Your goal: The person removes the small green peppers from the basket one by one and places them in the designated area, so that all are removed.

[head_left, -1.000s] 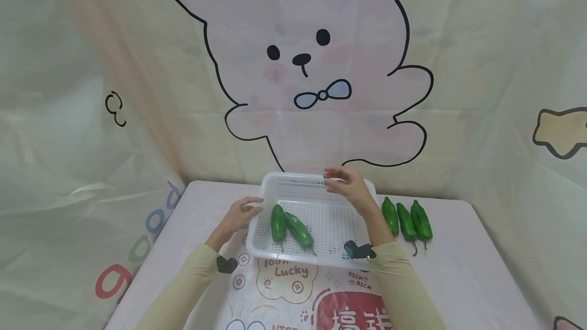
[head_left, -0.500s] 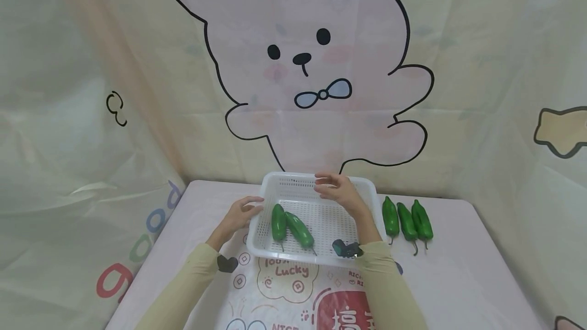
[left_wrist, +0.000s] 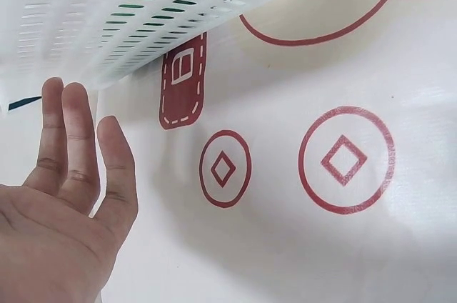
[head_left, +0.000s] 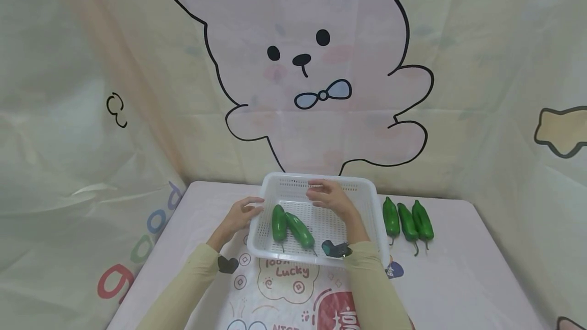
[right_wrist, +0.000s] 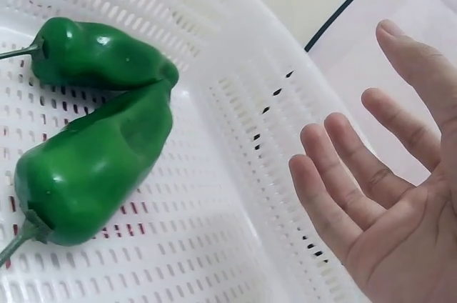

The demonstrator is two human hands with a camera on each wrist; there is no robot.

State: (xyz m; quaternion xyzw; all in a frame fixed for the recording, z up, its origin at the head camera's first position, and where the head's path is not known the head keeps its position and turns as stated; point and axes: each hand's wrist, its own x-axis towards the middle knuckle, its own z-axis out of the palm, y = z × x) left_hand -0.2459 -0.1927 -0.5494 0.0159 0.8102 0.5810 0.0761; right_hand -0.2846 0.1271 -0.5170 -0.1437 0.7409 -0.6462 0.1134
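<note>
Two green peppers lie inside a white perforated plastic basket (head_left: pixel 367 191), their stems toward the person. One pepper (head_left: pixel 278 223) (right_wrist: pixel 100 56) is on the left; the other (head_left: pixel 300 230) (right_wrist: pixel 100 164) slants beside it, their tips close together. My left hand (head_left: pixel 237 216) (left_wrist: pixel 75 189) is at the basket's left side, its fingers extended up to the slotted wall; the thumb is hidden in the left wrist view. Over the far part of the basket hovers my right hand (head_left: pixel 331 198) (right_wrist: pixel 393 224), fingers spread and loosely bent, holding nothing, apart from the peppers.
Right of the basket, three more green peppers lie side by side on the table: a left one (head_left: pixel 391 216), a middle one (head_left: pixel 407 222) and a right one (head_left: pixel 422 220). A printed cloth wall (head_left: pixel 302 136) rises just behind the table. The tablecloth (head_left: pixel 463 269) has printed pictures.
My right hand has moved left from the basket's far right rim, further over the basket. My left hand, the basket and the peppers stay where they were.
</note>
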